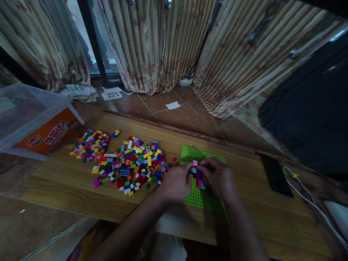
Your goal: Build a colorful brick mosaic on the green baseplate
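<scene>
- Your left hand (pixel 176 181) is curled with its fingertips pinched in against the left side of the small brick stack (pixel 198 175); the fingers are narrow and closed on the stack itself
- Your right hand (pixel 217 177) mirrors it from the other side, with fingers bent over the top and right of the same stack, so both hands are holding it and almost touch each other above it
- The stack is a short build of red, blue and purple bricks with a pink brick (pixel 195 163) on top; it stands upright between your fingertips, and how it is fastened below is hidden by your fingers
- It sits on the green baseplate (pixel 202 197), near the plate's middle; the plate lies flat on the bench (pixel 244 210), its long axis running away from you toward the floor tiles
- The relation that matters: the stack lies dead centre between the two hands, with neither clearly nearer, while the loose bricks (pixel 130 163) all lie to your left, so the left hand is the nearer one to them
- A second, smaller heap (pixel 89 145) lies further left, well apart from the plate
- A single red brick (pixel 174 159) rests just beside the plate's left edge
- At the right of the bench lies a dark phone (pixel 276 175) with a white cable (pixel 307 199) near it
- At far left there is a clear tub (pixel 32 119) with an orange label
</scene>
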Available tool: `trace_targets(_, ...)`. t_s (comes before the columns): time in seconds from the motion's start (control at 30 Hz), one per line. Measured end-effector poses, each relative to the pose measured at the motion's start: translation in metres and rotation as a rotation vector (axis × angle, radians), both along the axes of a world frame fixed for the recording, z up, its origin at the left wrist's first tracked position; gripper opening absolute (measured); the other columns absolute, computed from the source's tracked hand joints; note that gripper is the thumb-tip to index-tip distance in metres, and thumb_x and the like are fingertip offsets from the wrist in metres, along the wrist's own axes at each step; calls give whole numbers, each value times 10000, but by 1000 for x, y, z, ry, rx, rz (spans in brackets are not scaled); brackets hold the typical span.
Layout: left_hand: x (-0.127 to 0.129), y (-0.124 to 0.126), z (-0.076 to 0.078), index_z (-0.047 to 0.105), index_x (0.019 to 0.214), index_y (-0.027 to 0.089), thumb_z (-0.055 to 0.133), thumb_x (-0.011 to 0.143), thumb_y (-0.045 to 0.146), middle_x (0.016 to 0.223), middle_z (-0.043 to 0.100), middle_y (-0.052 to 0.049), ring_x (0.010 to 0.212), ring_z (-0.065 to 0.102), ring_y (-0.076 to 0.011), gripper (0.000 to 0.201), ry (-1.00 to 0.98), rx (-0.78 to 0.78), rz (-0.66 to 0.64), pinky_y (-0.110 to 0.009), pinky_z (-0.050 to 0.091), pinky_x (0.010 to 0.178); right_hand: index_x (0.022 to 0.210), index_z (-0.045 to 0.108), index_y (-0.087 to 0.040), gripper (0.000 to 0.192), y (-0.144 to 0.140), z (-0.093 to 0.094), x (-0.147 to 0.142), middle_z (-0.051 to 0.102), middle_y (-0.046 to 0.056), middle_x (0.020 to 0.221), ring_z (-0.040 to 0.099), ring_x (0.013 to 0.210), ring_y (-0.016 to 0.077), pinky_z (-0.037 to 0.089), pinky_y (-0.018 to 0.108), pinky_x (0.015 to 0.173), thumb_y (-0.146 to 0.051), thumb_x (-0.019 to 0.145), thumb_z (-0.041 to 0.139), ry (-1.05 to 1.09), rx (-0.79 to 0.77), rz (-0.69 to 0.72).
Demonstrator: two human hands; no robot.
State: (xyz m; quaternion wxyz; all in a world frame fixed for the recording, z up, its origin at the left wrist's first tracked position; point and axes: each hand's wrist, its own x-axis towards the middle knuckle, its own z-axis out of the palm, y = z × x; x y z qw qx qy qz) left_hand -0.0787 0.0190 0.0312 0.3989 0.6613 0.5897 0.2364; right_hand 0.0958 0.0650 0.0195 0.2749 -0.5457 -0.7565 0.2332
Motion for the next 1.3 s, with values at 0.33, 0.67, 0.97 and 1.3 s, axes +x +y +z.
trace_targets(0.33,1,-1,0,533,1357,168,396,887,223,867,723,-89,803,665,-243,493,18,5,-12,-381,516,817,743,679,-218,129,-2,1,-1,637,14,774,613,739,168,469,280,671,-289,838,627,82,35,33)
trace_targets(0.67,3,-2,-5,512,1376,150,392,885,215,924,723,-108,865,668,-249,509,43,29,-6,-390,512,850,674,672,-217,176,0,-2,-1,645,-3,744,610,705,149,455,259,642,-290,831,645,129,14,30)
trace_targets(0.97,2,-2,-4,516,1364,139,415,883,207,994,728,-113,941,669,-254,496,6,35,-17,-392,510,882,701,700,-215,144,2,-5,1,673,9,761,629,708,159,472,269,644,-300,811,662,152,-14,26)
trace_targets(1.3,-54,15,2,574,1281,103,456,877,218,711,681,-25,611,615,-157,437,-245,181,319,-271,508,633,802,712,-222,132,-12,14,-13,696,9,796,639,724,170,488,290,671,-345,832,673,208,234,-120)
